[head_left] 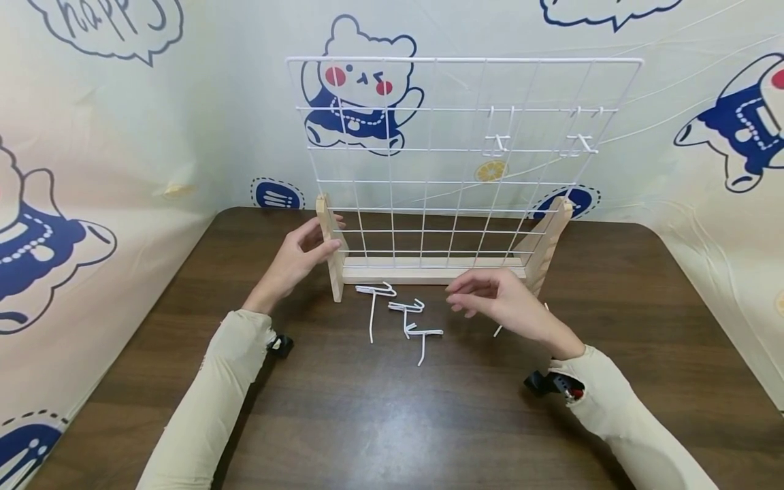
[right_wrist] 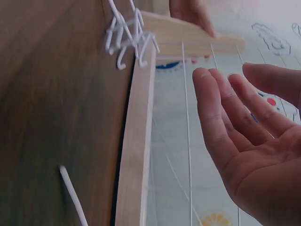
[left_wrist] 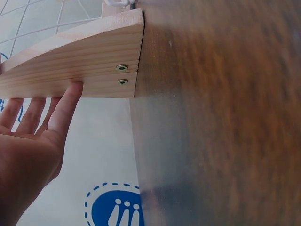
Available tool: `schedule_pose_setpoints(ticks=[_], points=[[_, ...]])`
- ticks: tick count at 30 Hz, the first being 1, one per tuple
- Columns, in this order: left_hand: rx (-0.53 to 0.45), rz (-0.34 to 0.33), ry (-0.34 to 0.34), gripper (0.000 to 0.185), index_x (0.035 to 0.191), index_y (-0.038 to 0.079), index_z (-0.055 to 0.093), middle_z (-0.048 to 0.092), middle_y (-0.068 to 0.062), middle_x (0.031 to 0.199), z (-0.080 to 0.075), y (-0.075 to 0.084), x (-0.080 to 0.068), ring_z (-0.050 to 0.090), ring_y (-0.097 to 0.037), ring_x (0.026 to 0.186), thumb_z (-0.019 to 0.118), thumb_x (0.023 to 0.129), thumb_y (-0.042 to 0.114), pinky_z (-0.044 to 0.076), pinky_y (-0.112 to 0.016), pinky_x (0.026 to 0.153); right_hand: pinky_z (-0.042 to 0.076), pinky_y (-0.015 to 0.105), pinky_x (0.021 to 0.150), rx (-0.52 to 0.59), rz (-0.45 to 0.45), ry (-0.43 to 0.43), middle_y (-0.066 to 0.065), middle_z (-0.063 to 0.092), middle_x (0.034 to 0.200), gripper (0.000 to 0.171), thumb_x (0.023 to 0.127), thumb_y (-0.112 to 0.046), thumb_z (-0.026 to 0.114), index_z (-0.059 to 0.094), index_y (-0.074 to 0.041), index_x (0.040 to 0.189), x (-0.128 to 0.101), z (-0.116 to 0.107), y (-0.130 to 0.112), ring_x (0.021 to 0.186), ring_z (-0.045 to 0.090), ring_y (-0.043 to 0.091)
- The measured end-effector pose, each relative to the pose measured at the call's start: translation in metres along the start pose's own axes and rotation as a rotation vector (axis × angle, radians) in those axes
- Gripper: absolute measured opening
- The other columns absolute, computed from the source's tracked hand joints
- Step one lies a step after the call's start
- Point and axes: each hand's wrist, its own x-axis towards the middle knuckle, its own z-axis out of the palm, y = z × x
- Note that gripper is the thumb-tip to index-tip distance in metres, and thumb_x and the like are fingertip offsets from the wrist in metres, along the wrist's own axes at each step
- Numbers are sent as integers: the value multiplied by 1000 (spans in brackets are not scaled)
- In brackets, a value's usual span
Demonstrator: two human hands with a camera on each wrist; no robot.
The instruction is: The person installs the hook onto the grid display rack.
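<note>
We see a dark wooden table [head_left: 392,408] hemmed in by patterned cloth walls [head_left: 98,204] on the left, at the back and on the right; its near half lies bare, and that is where the open room is. A white wire grid [head_left: 453,156] stands upright in a wooden stand [head_left: 429,270] toward the back of the table, its 2 side pieces reaching forward. 2 white hooks [head_left: 499,143] hang on the grid's upper right part.

Our left hand [head_left: 300,258] rests against the left wooden upright [head_left: 331,252], fingers straight and spread, thumb on the wood; the left wrist view shows a fingertip [left_wrist: 70,94] touching the board's edge beside 2 screws [left_wrist: 122,74]. It clamps nothing.

Our right hand [head_left: 496,299] hovers just above the table in front of the stand's right end, fingers relaxed and slightly bent, holding nothing; the right wrist view shows its palm empty.

3 loose white hooks [head_left: 398,309] lie on the table just in front of the stand's base rail, between our 2 hands, nearer the right hand's fingertips. Another white hook [head_left: 499,330] lies partly hidden under our right hand.
</note>
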Motion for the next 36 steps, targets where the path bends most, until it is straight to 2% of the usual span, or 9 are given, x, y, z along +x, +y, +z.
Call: schedule_pose_setpoints(ticks=[4, 7, 11, 16, 21, 25, 29, 36], points=[[7, 1, -1, 44, 140, 18, 54, 57, -9, 140, 0, -2, 0, 54, -24, 124, 66, 98, 22, 54, -39, 95, 60, 41, 73, -47, 16, -5, 3, 74, 95, 15, 93, -11, 71, 72, -13, 108, 0, 11, -1, 84, 70, 37], [11, -2, 2, 45, 141, 18, 54, 56, -8, 141, -1, -4, 1, 54, -24, 126, 66, 98, 21, 53, -41, 96, 59, 35, 77, -124, -22, -2, 4, 74, 98, 14, 92, -12, 72, 73, -12, 106, 1, 18, 2, 89, 70, 29], [11, -8, 2, 46, 142, 16, 53, 55, -11, 142, -1, -5, 1, 53, -27, 127, 65, 98, 18, 53, -42, 96, 57, 38, 86, -219, -61, -54, 7, 72, 109, 19, 92, -13, 72, 72, -9, 110, 0, 28, 3, 98, 68, 19], [-1, -7, -5, 47, 142, 11, 51, 54, -15, 142, -1, -4, 2, 52, -30, 127, 64, 98, 14, 53, -40, 96, 56, 44, 89, -264, -92, -128, 11, 68, 118, 25, 92, -9, 70, 67, -4, 116, -3, 40, 2, 103, 67, 28], [19, -6, -2, 47, 143, 15, 51, 52, -17, 144, 0, -2, 2, 52, -27, 127, 64, 98, 17, 53, -41, 96, 56, 43, 90, -325, -122, -165, 11, 68, 116, 26, 92, -7, 70, 66, -3, 117, -4, 45, 6, 109, 63, 28], [30, -2, -1, 46, 142, 18, 52, 52, -17, 144, 0, -2, 0, 53, -26, 127, 65, 98, 21, 52, -43, 97, 55, 43, 89, -371, -130, -215, 8, 68, 116, 28, 92, -9, 71, 66, -3, 119, -5, 48, 7, 105, 63, 26], [15, 6, -1, 45, 141, 17, 53, 55, -13, 141, 0, -1, -1, 54, -26, 125, 65, 98, 21, 54, -37, 95, 55, 40, 87, -419, -152, -244, 5, 70, 115, 26, 92, -9, 70, 69, -5, 118, -5, 50, 8, 102, 65, 21], [-2, 10, 2, 44, 140, 15, 54, 57, -11, 139, 1, 0, -1, 55, -25, 124, 66, 98, 20, 55, -30, 92, 58, 36, 81, -399, -129, -267, 5, 72, 112, 23, 92, -7, 70, 71, -6, 115, -5, 51, 8, 94, 68, 17]])
